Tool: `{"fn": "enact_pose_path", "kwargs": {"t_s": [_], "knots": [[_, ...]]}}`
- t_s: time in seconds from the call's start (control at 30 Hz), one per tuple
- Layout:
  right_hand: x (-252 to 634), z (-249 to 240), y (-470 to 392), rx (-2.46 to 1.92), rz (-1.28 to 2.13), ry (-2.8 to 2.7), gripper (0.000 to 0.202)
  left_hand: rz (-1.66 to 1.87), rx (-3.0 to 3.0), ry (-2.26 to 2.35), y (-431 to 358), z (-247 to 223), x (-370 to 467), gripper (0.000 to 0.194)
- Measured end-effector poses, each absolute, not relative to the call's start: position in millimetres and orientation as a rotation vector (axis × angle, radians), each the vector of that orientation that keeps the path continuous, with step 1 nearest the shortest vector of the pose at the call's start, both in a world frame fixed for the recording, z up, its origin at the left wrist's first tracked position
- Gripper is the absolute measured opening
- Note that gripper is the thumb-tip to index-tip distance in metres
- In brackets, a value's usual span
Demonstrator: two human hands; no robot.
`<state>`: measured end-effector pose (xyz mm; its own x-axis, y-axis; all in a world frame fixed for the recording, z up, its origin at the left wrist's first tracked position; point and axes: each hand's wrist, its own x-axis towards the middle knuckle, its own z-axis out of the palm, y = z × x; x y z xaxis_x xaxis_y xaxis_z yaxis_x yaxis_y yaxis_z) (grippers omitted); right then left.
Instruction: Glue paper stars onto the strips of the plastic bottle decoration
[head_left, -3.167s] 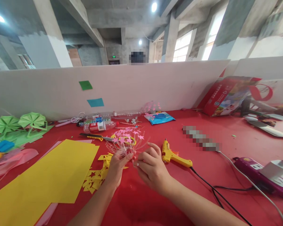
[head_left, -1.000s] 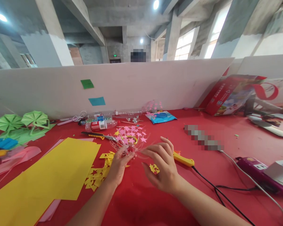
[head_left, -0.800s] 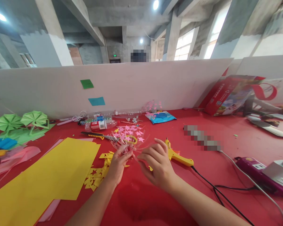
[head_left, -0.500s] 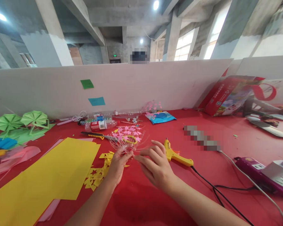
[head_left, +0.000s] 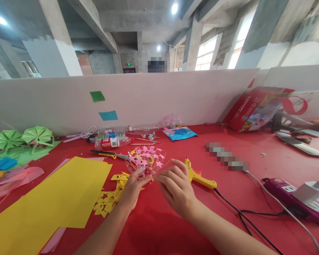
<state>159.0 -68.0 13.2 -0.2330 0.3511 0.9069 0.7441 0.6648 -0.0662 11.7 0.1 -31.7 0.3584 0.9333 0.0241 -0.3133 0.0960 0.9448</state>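
My left hand [head_left: 132, 189] pinches the base of a clear plastic bottle piece [head_left: 142, 170], cut into thin strips that fan out, with pink paper stars [head_left: 146, 156] at their tips. A bit of red shows at the base, by my left fingertips. My right hand [head_left: 177, 186] is close on the right, thumb and forefinger brought together near the left thumb. Whatever they hold, if anything, is too small to make out. Yellow paper scraps with star-shaped holes [head_left: 107, 200] lie beside my left wrist. Behind the strips are scissors [head_left: 114, 154], partly hidden.
A yellow glue gun [head_left: 202, 180] with a black cord lies right of my hand. Yellow sheets [head_left: 58, 191] cover the left. Bottles [head_left: 114, 142], a blue packet [head_left: 180, 133] and a white partition [head_left: 149, 95] stand behind. A purple power strip [head_left: 284, 193] is at right.
The bottle piece has turned slightly in my left hand, its stars shifting a little right and down. My right hand has barely moved.
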Motion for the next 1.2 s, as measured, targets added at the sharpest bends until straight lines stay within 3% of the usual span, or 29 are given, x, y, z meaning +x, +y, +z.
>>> {"fn": "enact_pose_path", "kwargs": {"t_s": [1.2], "knots": [[153.2,10.4,-70.1,-0.87,-0.293,-1.852,0.018,1.095,1.097,0.752,1.2,-36.9,10.2,0.033]]}}
